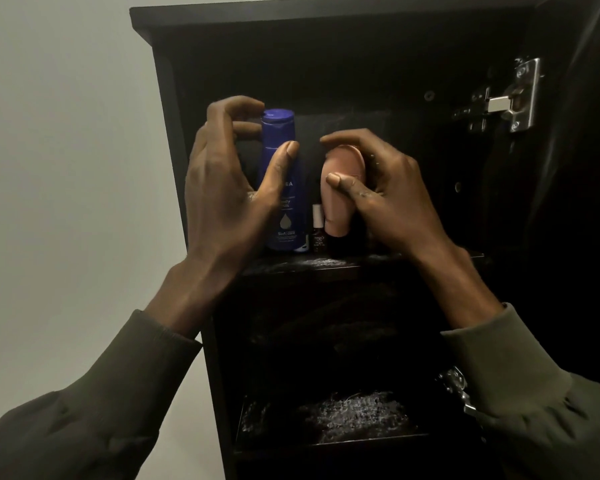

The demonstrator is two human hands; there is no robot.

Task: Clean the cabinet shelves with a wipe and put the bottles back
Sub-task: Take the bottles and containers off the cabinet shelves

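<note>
A blue lotion bottle [286, 216] stands upright at the left of the upper shelf [326, 263] of the dark cabinet [174, 98]. My left hand [229, 188] wraps around its upper part, with the thumb across the front and the fingertips at the cap's left side. A pink bottle [336, 202] stands tilted to the right of it, and my right hand [385, 199] grips it with the thumb on the front and the fingers over the top. Between the two stands a small dark nail polish bottle [318, 233] with a pale cap. No wipe is in view.
The cabinet door [575, 168] hangs open at the right, with a metal hinge [513, 95] at the top and another [459, 389] lower down. A lower shelf [326, 417] shows wet streaks. A pale wall [66, 168] lies to the left.
</note>
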